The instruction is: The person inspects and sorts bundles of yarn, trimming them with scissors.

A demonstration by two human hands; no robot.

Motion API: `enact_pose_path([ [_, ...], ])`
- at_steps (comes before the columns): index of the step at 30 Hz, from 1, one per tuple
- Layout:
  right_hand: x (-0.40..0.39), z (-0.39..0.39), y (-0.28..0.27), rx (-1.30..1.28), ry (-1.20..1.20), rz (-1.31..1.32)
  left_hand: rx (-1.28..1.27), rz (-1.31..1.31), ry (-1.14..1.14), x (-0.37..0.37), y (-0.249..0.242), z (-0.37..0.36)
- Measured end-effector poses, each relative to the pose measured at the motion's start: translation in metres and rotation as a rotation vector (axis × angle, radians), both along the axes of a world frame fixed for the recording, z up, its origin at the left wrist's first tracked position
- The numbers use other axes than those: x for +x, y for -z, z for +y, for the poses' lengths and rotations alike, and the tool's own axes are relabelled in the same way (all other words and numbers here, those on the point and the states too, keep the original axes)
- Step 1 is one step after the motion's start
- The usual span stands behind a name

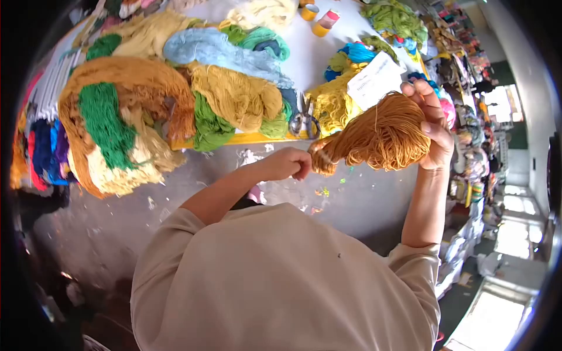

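A skein of orange-brown yarn (pixel 389 136) is stretched sideways in front of me, above the floor by the table edge. My right hand (pixel 438 131) grips its wide, full end from the right, thumb and fingers around the strands. Toward the left the skein narrows to a bunched end (pixel 324 159). Right beside that end is my left hand (pixel 288 164), its fingers curled closed. Whether a strand runs into those fingers I cannot make out. Scissors (pixel 303 121) lie at the table edge just beyond my left hand.
On the white table (pixel 319 52) lie a mustard skein (pixel 237 99), a light blue skein (pixel 222 52) and yellow yarn (pixel 333 102). A paper sheet (pixel 374 81) rests near yellow cones (pixel 321 28). Brown and green skeins (pixel 106 120) hang at left. Scraps litter the floor (pixel 205 175).
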State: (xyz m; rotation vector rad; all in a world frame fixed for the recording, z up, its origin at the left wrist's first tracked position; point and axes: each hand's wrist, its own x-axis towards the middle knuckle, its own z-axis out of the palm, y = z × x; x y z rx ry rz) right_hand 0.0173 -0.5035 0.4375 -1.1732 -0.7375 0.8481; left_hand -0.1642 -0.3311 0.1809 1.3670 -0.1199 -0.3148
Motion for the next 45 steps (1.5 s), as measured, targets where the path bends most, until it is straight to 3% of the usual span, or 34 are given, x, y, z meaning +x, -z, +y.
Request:
enact_pose_path([
  [5,-0.011,0.025,-0.015,-0.051,-0.084,-0.08,-0.189,-0.054,0.085,-0.018,0.013,-0.031],
  [9,-0.038,0.019,-0.04,0.067,-0.21,-0.182,-0.246,-0.118,0.088,-0.025,0.011,-0.038],
  [14,-0.085,0.01,-0.067,0.306,-0.403,-0.234,-0.14,-0.192,0.066,-0.027,-0.004,-0.034],
  [17,-0.095,-0.012,-0.073,0.382,-0.361,-0.253,0.177,-0.169,-0.186,-0.027,-0.005,-0.034],
  [19,-0.096,-0.032,-0.068,0.407,-0.264,-0.266,0.242,-0.182,-0.471,-0.023,0.006,-0.033],
  [20,-0.096,-0.04,-0.065,0.392,-0.232,-0.242,0.248,-0.182,-0.461,-0.017,0.021,-0.031],
  [21,-0.096,-0.045,-0.059,0.418,-0.264,-0.172,0.381,-0.293,-0.625,-0.007,0.043,-0.027],
  [22,-0.096,-0.054,-0.052,0.389,-0.194,-0.191,0.515,-0.406,-0.79,-0.004,0.032,-0.015],
  [23,-0.094,-0.063,-0.044,0.326,-0.084,-0.278,0.373,-0.52,-0.829,0.001,0.021,0.0],
  [24,-0.088,-0.066,-0.036,0.299,-0.051,-0.337,0.426,-0.685,-0.871,0.019,0.052,0.012],
  [25,-0.082,-0.072,-0.033,0.25,0.0,-0.384,0.555,-0.57,-0.898,0.023,0.063,0.034],
  [28,-0.074,-0.082,-0.028,0.248,0.067,-0.353,0.298,-0.479,-0.802,-0.03,-0.056,0.098],
  [30,-0.065,-0.084,-0.01,0.192,0.006,-0.326,-0.831,-0.366,-0.456,-0.048,-0.085,0.119],
  [31,-0.048,-0.094,0.01,0.095,-0.047,-0.33,-0.73,-0.31,-0.43,-0.065,-0.108,0.106],
  [32,-0.04,-0.082,0.028,-0.005,-0.148,-0.38,-0.751,-0.344,-0.348,-0.069,-0.1,0.099],
  [34,-0.008,-0.073,0.084,-0.554,-0.294,0.014,-0.756,-0.44,-0.263,-0.078,-0.075,0.092],
  [36,0.019,-0.065,0.192,-0.663,-0.333,0.052,-0.891,-0.433,-0.616,-0.084,-0.098,0.068],
  [38,0.048,-0.05,0.31,-0.745,-0.126,0.102,-0.91,-0.315,-0.921,-0.085,-0.105,0.052],
  [39,0.068,-0.036,0.381,-0.892,-0.011,0.003,-0.847,-0.328,-0.862,-0.084,-0.098,0.048],
  [41,0.081,-0.005,0.448,-0.953,0.136,-0.771,-0.739,-0.322,-0.817,-0.077,-0.1,0.039],
  [43,0.094,0.024,0.481,-1.073,0.247,-0.896,-0.634,-0.339,-0.927,-0.079,-0.116,0.036],
  [44,0.098,0.031,0.483,-1.118,0.207,-0.802,-0.569,-0.35,-0.993,-0.085,-0.12,0.037],
  [45,0.111,0.032,0.551,-1.039,0.286,-1.007,-0.503,-0.356,-1.059,-0.09,-0.125,0.038],
])
